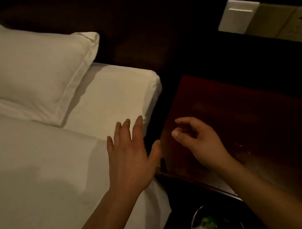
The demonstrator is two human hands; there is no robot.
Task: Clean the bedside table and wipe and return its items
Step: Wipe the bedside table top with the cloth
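The bedside table (pixel 245 114) is dark reddish wood and stands right of the bed; I see no items on its top. My left hand (pixel 132 154) hovers flat with fingers spread over the bed's right edge, holding nothing. My right hand (pixel 201 142) is above the table's near left corner, fingers loosely curled and apart, with nothing in them. The room is dim, so the table's far side is hard to make out.
A bed with a white sheet (pixel 39 175) and a white pillow (pixel 23 69) fills the left. A wall plate with a switch (pixel 237 16) and sockets (pixel 299 25) sits behind the table. A waste bin (pixel 213 222) with rubbish stands on the floor below the table.
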